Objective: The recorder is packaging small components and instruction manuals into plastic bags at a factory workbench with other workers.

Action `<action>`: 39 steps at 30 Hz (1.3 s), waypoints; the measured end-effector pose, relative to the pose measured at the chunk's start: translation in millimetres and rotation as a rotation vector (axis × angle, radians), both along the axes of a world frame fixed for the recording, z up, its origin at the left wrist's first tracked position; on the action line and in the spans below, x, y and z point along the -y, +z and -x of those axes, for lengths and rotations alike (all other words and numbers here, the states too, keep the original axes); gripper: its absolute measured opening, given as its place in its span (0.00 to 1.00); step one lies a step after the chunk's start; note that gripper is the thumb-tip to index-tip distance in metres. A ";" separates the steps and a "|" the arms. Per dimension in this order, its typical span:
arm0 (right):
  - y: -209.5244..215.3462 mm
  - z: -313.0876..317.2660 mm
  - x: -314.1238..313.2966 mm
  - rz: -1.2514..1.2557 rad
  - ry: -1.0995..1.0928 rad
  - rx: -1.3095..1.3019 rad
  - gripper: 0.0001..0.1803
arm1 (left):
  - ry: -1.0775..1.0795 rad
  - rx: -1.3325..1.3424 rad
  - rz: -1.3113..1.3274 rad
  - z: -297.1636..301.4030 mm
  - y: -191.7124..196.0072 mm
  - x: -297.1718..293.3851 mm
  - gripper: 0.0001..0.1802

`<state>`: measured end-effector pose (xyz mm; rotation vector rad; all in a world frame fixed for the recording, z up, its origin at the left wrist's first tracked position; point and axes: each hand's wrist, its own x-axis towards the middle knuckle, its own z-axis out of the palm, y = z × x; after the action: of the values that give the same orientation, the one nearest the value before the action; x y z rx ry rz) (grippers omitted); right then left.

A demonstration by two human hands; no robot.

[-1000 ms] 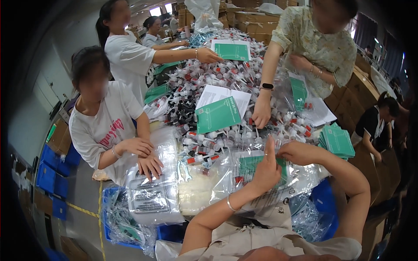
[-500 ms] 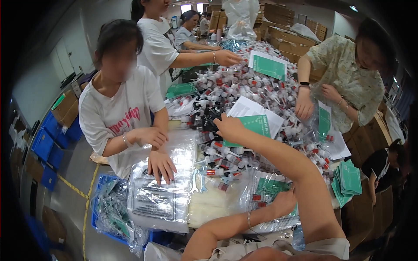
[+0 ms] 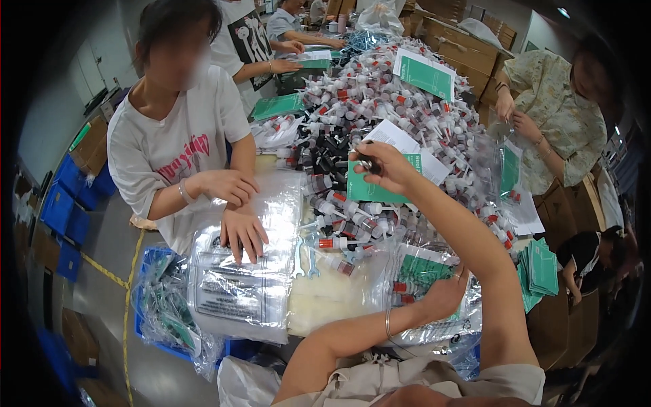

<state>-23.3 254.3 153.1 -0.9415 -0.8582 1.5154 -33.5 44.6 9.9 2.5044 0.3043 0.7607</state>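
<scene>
My left hand (image 3: 444, 297) grips the right edge of a clear plastic bag (image 3: 397, 319) lying at the table's near edge. Inside the bag are a green booklet (image 3: 422, 271) and small bottles (image 3: 405, 287) with red bands. Above the near side of the heap, my right hand (image 3: 383, 168) is closed round a small black part (image 3: 367, 163), its exact kind unclear. Beneath that hand lies another green booklet (image 3: 369, 186) on white sheets. Black parts (image 3: 325, 150) lie in a cluster just left of it.
A large heap of small white-nozzled bottles (image 3: 400, 102) covers the table. Light blue wrenches (image 3: 306, 258) lie near a stack of clear bags (image 3: 244, 292), where a co-worker's hands (image 3: 243, 234) rest. Green booklets (image 3: 540, 268) are stacked right; a blue bin (image 3: 152, 261) holds filled bags.
My right hand has drawn back from the black parts, now holding one. My left hand stays on the bag. The co-worker at the right has raised a hand from the heap.
</scene>
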 end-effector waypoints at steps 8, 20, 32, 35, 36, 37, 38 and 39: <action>-51.7 23.9 64.1 -0.489 0.363 1.117 0.08 | -0.053 -0.083 0.020 -4.2 -4.6 3.8 0.22; -65.1 29.4 59.0 -0.880 0.723 1.848 0.16 | -0.029 -0.023 -0.132 -5.8 -12.3 7.3 0.32; -65.7 44.9 58.7 -0.900 0.822 1.926 0.13 | -0.065 0.058 -0.084 -9.5 -27.5 5.3 0.33; -83.2 40.2 55.8 -0.913 0.736 1.977 0.11 | -0.078 0.019 -0.061 -7.8 -19.4 5.4 0.34; -83.9 40.3 54.2 -0.917 0.755 1.979 0.10 | -0.075 0.020 -0.072 -7.8 -20.9 5.7 0.34; -84.7 40.9 53.9 -0.923 0.773 1.981 0.10 | -0.076 0.007 -0.057 -7.9 -22.2 6.6 0.34; -87.4 43.4 57.7 -0.952 0.740 1.990 0.09 | -0.076 -0.006 -0.042 -8.0 -23.6 7.2 0.35; -87.3 43.1 57.9 -0.961 0.730 1.998 0.09 | -0.074 -0.004 -0.055 -7.1 -22.3 7.8 0.35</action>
<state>-66.4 196.4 65.8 -1.1714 -3.1343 -0.1379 -26.4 36.9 -12.3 2.5534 0.1933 0.7433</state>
